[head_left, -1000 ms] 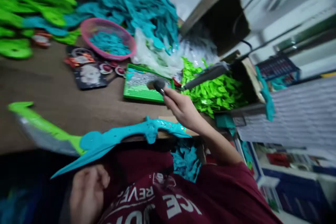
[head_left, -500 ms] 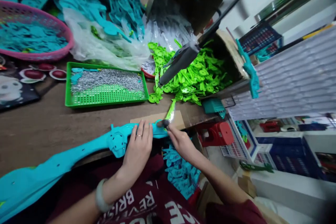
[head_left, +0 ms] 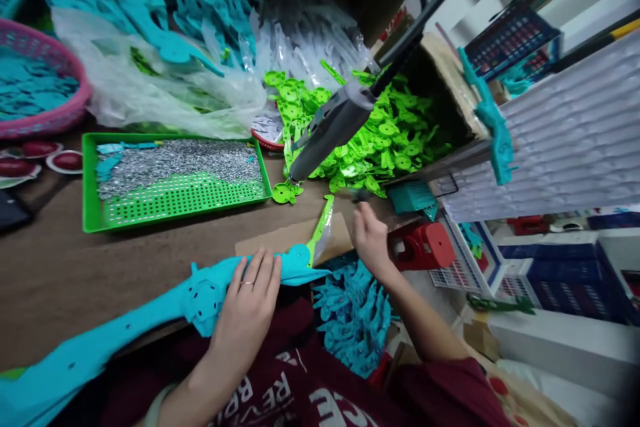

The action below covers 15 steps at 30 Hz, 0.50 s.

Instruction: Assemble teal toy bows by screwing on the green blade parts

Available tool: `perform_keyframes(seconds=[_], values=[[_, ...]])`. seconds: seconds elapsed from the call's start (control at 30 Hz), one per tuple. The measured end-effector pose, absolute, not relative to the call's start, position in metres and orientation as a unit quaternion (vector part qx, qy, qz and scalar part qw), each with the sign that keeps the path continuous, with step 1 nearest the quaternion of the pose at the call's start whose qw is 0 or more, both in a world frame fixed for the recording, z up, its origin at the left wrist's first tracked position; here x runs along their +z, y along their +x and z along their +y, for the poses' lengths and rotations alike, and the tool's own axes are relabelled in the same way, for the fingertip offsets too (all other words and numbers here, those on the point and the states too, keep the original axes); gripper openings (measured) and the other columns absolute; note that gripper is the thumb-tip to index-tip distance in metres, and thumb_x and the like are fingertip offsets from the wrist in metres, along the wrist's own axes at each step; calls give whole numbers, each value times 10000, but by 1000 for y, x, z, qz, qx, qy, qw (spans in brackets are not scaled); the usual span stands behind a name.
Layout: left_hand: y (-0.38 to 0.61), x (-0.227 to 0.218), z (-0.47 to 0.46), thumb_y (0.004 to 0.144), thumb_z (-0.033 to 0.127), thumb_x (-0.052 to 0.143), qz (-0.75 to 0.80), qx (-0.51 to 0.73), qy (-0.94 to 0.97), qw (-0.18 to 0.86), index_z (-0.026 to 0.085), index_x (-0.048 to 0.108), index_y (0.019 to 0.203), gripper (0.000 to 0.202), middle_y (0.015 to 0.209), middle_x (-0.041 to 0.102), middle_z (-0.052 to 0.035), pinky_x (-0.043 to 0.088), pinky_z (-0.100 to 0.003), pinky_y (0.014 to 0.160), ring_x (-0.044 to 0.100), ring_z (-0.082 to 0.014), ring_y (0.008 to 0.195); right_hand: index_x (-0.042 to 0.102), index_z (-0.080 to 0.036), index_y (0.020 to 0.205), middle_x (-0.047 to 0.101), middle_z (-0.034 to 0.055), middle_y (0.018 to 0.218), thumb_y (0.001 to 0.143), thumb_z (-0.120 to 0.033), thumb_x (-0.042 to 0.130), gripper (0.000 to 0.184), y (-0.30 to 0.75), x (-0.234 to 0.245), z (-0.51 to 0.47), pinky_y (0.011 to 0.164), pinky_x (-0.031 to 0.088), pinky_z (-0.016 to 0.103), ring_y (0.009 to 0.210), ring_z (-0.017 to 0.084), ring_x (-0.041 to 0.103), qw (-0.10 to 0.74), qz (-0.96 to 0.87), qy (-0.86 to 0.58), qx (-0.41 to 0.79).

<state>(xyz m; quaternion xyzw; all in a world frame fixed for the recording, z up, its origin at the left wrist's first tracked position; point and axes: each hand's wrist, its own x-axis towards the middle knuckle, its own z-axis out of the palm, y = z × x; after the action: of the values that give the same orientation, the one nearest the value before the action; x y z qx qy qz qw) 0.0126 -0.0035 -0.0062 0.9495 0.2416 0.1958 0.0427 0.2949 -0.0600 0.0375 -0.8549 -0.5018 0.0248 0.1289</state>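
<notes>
"So, where is the long turquoise piece (head_left: 155,310) lying?"

"It's stretching along the near edge of the table (head_left: 55,253), its right-hand end touching a green strip (head_left: 320,230) that's lying across some cardboard (head_left: 260,242)."

"And is the left hand (head_left: 249,307) gripping it?"

"Its fingers are lying extended across the top, not clenching."

"What's the right hand (head_left: 371,240) doing?"

"It's hovering apart from the piece, fingers curling around a dark tool (head_left: 361,195) that's blurring too much to identify."

"Anything behind?"

"A green tray (head_left: 173,215) is holding small silvery bits (head_left: 190,163), and a grey handheld tool (head_left: 331,130) is hanging over bright green parts (head_left: 400,140)."
</notes>
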Motion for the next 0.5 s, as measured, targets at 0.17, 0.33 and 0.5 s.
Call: perform_keyframes(seconds=[0.17,0.33,0.5], values=[[26,8,-7,931,89,493,232,124,963,61,159,660,1203,326,1032,689,-124,500,-439,837,644,-272,941,648,-195,1310,793,132,947,1008,-360,448,398,279,56,-47,639,535,312,766,275,757,69,-626,-774,64],[58,33,-30,982,218,518,146,139,976,83,152,639,1166,229,903,607,-66,411,-358,713,589,-222,865,518,-192,1427,753,108,950,1031,-318,434,424,238,87,15,593,479,286,753,231,722,28,-811,-581,-56],[30,49,-75,988,153,450,128,171,977,-7,100,645,1195,289,937,598,-87,384,-358,761,574,-209,884,493,-173,1395,672,114,1037,1036,-210,383,377,92,82,103,642,446,279,873,219,661,-101,-926,-364,-21]])
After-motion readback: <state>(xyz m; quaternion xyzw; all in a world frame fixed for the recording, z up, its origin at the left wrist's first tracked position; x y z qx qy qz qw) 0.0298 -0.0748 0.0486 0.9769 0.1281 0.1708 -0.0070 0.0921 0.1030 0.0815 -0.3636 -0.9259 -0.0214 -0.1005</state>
